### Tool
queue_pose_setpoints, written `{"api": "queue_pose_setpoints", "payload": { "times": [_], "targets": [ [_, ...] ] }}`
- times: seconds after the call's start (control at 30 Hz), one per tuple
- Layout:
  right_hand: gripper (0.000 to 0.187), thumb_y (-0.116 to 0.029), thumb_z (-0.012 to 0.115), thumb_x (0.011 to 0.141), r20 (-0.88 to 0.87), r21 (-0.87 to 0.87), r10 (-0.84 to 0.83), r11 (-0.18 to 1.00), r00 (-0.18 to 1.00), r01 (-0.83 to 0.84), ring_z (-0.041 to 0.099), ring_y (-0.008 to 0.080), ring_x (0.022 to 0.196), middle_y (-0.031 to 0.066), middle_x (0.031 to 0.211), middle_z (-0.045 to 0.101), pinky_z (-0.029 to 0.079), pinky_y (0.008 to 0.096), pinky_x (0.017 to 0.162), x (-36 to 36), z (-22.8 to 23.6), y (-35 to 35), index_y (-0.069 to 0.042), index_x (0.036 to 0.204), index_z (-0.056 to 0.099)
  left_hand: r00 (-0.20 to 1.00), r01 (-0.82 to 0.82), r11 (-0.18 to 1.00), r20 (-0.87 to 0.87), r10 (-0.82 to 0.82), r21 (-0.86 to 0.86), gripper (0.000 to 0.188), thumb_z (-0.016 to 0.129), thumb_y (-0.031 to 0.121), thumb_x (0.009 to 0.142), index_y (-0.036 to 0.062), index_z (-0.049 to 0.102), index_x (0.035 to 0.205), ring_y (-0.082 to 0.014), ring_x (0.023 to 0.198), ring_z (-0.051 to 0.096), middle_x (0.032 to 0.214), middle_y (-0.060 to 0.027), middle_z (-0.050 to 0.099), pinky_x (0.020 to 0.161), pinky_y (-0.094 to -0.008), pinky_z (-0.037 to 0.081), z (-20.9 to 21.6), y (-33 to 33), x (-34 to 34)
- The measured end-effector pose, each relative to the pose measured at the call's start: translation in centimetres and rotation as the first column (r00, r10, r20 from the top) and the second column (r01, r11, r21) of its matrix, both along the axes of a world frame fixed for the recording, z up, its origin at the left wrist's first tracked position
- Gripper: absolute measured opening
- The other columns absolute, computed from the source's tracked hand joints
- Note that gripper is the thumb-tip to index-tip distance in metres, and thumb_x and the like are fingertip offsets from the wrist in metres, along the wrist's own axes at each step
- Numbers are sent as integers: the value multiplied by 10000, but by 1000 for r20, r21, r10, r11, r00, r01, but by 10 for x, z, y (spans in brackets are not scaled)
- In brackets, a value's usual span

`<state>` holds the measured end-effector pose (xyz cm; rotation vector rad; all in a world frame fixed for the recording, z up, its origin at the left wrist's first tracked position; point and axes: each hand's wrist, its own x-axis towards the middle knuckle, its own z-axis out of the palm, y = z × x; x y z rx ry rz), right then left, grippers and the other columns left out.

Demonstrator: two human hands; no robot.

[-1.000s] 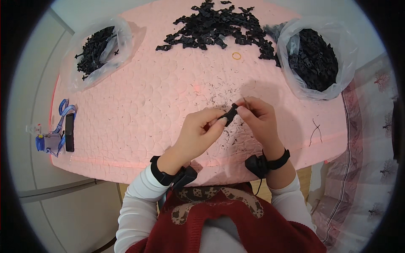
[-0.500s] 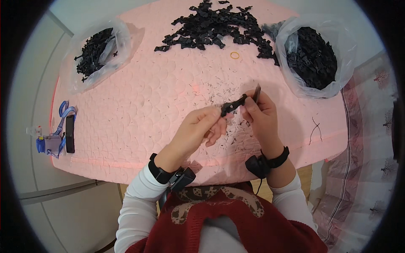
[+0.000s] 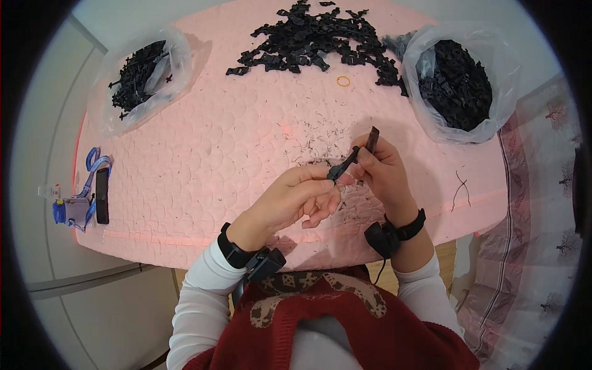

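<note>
My left hand pinches one end of a small black plastic buckle between thumb and fingers. The buckle tilts up toward my right hand, whose thumb and fingertips grip a narrow dark blade. That blade points away from me, and its lower part is hidden in the fingers. The far end of the buckle meets the right fingertips; whether the blade's edge touches it I cannot tell. Thin black shavings lie scattered on the pink quilted cover beneath and beyond both hands.
A heap of black buckles lies at the far middle, with a yellow ring before it. Clear bags of black parts stand far left and far right. At left are a black phone-like object and a blue-capped bottle.
The buckle has turned and come slightly nearer to me, with my left hand moving down and right. The blade in my right hand has shifted a little left and down.
</note>
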<state>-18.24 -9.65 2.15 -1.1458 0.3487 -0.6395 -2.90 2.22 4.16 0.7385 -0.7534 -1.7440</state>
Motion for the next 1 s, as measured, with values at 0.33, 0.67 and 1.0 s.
{"api": "queue_pose_setpoints", "payload": {
  "times": [0.33, 0.67, 1.0],
  "targets": [
    [164, -123, 486, 876, -102, -141, -96, 987, 990, 81, 395, 67, 538, -25, 646, 455, 305, 200, 480, 8, 2, 6, 2, 970, 536, 963, -101, 994, 247, 106, -32, 279, 389, 86, 872, -5, 497, 1113, -66, 449, 440, 650, -28, 513, 402, -179, 340, 2, 3, -4],
    [225, -42, 577, 765, 102, -943, -285, 279, 953, 184, 532, 208, 572, 85, 735, 568, 421, 282, 524, 13, 12, 14, -35, 990, 583, 718, -411, 869, 488, 496, -276, 255, 407, 49, 883, -39, 483, 1110, -18, 502, 382, 626, 31, 463, 448, -166, 305, 0, 3, -4],
    [258, -37, 624, 715, 125, -965, -328, 179, 936, 192, 525, 210, 549, 75, 705, 561, 413, 290, 485, 13, 12, 15, -43, 972, 599, 682, -481, 835, 485, 548, -268, 239, 482, 32, 836, -33, 521, 1063, -9, 541, 376, 643, 55, 437, 467, -160, 309, -2, 2, -6]
  ]
}}
